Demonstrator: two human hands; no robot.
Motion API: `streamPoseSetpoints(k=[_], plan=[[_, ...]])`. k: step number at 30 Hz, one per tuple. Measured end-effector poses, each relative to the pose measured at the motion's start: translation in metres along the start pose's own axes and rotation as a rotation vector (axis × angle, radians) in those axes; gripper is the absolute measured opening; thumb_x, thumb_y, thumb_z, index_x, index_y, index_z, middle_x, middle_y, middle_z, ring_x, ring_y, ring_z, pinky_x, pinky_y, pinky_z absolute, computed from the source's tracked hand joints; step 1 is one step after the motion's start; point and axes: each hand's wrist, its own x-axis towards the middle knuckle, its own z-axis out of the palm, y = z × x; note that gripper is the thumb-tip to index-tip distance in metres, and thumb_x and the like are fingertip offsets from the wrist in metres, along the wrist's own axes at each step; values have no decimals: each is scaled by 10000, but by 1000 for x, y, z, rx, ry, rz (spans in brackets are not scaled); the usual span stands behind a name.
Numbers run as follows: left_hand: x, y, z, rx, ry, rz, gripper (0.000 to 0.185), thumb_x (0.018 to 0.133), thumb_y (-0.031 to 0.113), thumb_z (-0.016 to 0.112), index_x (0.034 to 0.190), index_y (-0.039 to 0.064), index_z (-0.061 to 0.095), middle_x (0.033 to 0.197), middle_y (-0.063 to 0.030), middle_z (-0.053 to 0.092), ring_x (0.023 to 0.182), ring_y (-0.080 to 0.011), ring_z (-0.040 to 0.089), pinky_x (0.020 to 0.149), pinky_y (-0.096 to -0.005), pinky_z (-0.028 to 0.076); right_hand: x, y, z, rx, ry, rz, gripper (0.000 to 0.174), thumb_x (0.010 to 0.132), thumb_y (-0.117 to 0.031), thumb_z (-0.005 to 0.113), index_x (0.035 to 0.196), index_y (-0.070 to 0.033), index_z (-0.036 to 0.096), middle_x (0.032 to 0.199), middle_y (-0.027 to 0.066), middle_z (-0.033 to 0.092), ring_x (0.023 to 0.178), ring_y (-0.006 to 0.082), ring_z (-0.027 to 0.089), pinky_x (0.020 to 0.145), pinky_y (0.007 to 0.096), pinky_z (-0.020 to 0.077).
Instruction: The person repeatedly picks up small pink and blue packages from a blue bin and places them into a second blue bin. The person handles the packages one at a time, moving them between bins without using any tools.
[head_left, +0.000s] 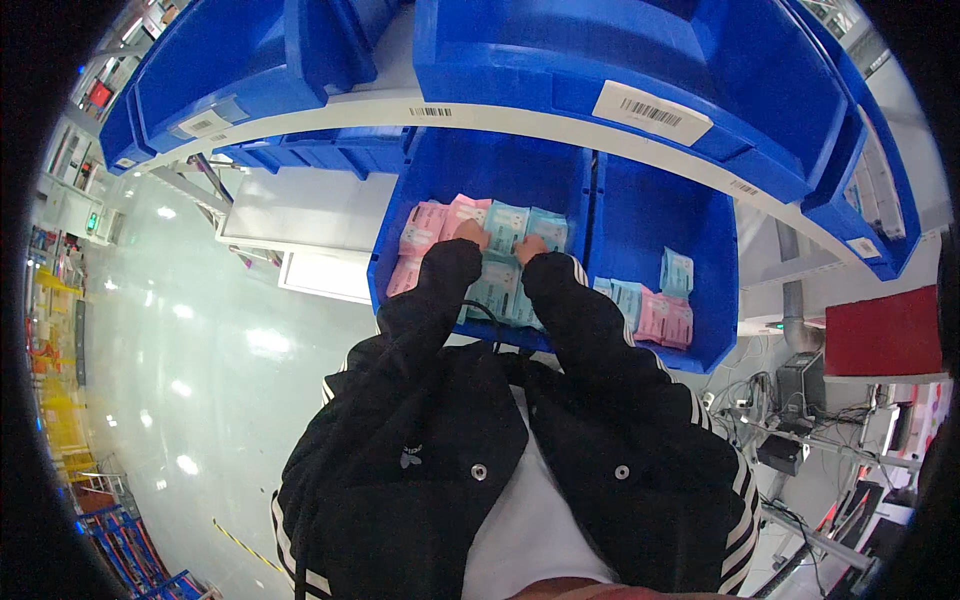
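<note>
Two blue plastic bins stand side by side in front of me. In the left bin (517, 161), pink packets (422, 229) lie at the left and light-green packets (507, 219) to their right, in rows. My left hand (472, 233) is at the border between the pink and green packets. My right hand (531, 248) touches the green packets just to its right. Whether the fingers of either hand grip a packet cannot be made out. The right bin (660, 199) holds green packets (678, 271) and pink packets (664, 319) near its front.
Above the bins runs a white shelf edge (525, 120) with barcode labels, carrying larger blue bins (495, 71). A white shelf board (300, 210) lies to the left. Cables and equipment (801, 375) are at the lower right, with a red panel (882, 334) above them.
</note>
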Motion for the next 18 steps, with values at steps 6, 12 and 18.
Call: streamPoseSetpoints(k=[6,12,18], plan=[[-13,7,-21,-68,89,222,206,718,224,598,671,33,537,652,-163,557,635,-307,562,570,-399,429,-13,-7,-3,114,155,-175,236,726,-219,598,738,-23,467,704,170,498,693,347,505,600,425,390],[-51,45,-80,-174,192,420,131,749,140,502,722,17,539,703,-175,551,693,-327,544,588,-398,417,-50,-37,-62,296,120,-318,161,780,-110,533,769,-9,407,674,144,449,637,303,465,582,387,364],[-111,142,-136,-305,237,428,139,800,118,507,735,-4,498,615,-115,475,558,-189,471,528,-301,363,-94,-49,-152,505,194,-507,121,779,-63,539,789,-5,433,671,122,453,608,225,452,569,338,375]])
